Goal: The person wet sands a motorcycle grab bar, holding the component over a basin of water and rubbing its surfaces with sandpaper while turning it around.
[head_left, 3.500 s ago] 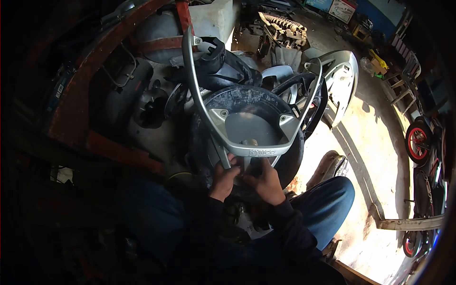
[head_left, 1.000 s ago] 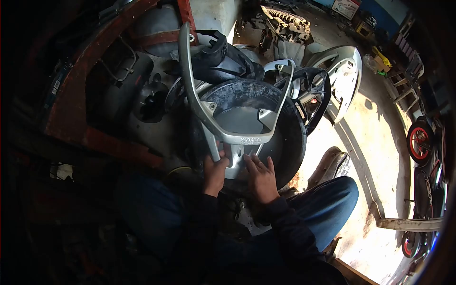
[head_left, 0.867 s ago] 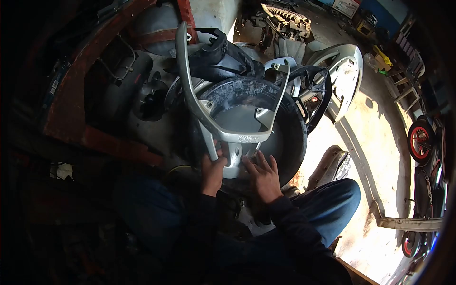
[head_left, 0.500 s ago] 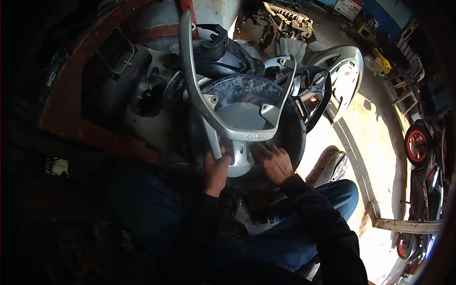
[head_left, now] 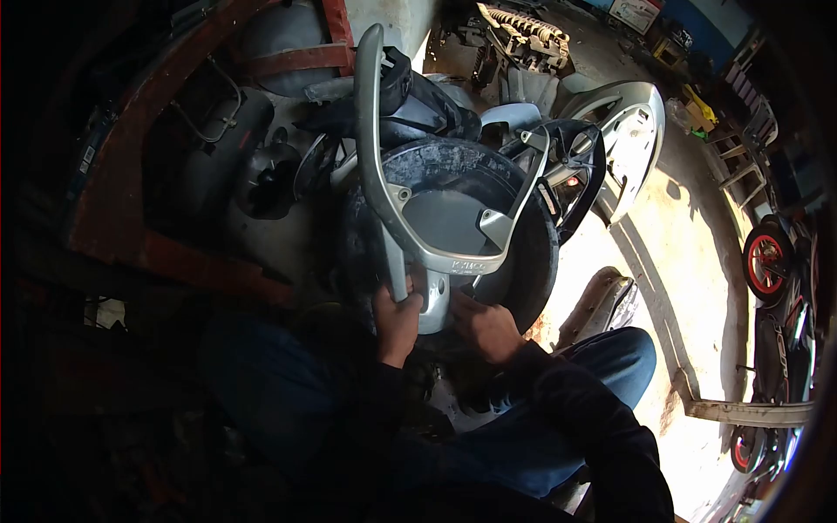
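Observation:
A silver scooter grab rail (head_left: 372, 166) with raised KYMCO lettering stands tilted over a round black tub (head_left: 547, 253) of greyish water. My left hand (head_left: 398, 322) is wrapped around the rail's lower left bar. On the other side of its lower bracket, my right hand (head_left: 488, 327) is closed, with its fingers curled against the bracket's edge. Something dark may be between those fingertips, but shadow hides what it is.
Behind the tub lie black plastic fairings (head_left: 427, 113) and a large silver body panel (head_left: 649, 131). A red metal frame (head_left: 113, 209) surrounds a dark tank on the left. Another long panel (head_left: 602, 305) rests on the sunlit floor; a motorcycle (head_left: 772, 349) is at far right.
The grab rail has swung, its tall arm tipping to the right. My right hand has moved left and slightly down along the bracket. My left hand keeps its grip.

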The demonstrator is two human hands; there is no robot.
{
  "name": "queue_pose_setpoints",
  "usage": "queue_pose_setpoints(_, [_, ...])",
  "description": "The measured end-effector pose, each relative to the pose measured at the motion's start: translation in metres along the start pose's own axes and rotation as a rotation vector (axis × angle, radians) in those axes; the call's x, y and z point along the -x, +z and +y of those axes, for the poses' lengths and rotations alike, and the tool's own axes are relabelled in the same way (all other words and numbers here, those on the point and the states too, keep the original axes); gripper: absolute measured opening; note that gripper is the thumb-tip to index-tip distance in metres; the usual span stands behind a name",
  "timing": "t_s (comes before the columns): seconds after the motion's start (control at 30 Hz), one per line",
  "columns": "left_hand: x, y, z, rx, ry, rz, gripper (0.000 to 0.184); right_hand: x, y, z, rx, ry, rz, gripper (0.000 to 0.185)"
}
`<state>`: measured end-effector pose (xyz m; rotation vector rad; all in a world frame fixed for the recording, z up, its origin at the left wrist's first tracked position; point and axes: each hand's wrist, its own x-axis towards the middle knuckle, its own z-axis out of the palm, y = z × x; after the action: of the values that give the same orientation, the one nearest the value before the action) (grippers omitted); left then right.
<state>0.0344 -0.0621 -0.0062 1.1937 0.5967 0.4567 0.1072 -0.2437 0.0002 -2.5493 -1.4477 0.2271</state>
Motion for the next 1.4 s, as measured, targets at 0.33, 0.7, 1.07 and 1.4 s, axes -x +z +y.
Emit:
queue_pose_setpoints(0.33, [-0.004, -0.003, 0.006, 0.002, -0.035, 0.031, 0.059, -0.008, -0.019, -0.006, 0.152, -0.094, 0.127, 0.068])
queue_pose_setpoints(0.7, [0.001, 0.002, 0.020, -0.197, 0.048, 0.090, 0.025, -0.004, -0.009, -0.005, 0.144, -0.081, 0.001, 0.068])
queue_pose_setpoints(1.07, [0.006, -0.001, 0.007, -0.041, 0.019, 0.151, 0.023, -0.022, -0.013, -0.023, -0.988, 0.296, 0.085, 0.042])
queue_pose_setpoints(1.4, [0.011, -0.002, 0.013, -0.084, -0.033, 0.155, 0.018, -0.023, -0.023, -0.007, 0.175, -0.077, 0.004, 0.061])
